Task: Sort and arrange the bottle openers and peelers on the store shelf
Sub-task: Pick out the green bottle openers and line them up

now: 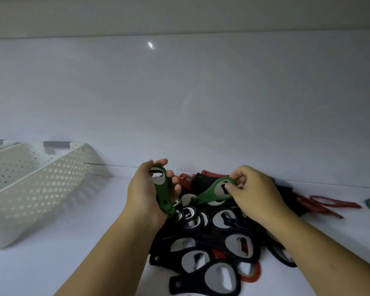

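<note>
White perforated basket (41, 184) lies at the left of the shelf (94, 263); its contents cannot be told. Left hand (145, 193) grips a green bottle opener (163, 193), with fingers curled round its head. Right hand (256, 193) pinches the head of a 2nd green opener (207, 195) between thumb and fingertips, above the pile of black openers (212, 253). Red openers (329, 205) lie to the right.

Dim, cool-grey light, darker twd top & corners; small glare spot (151, 45) on back panel (222, 92), upper centre. Soft shadow right of white basket (36, 184) at left. Whole frame soft, edges bowed by wide lens, red openers (333, 205) at right edge smeared.
</note>
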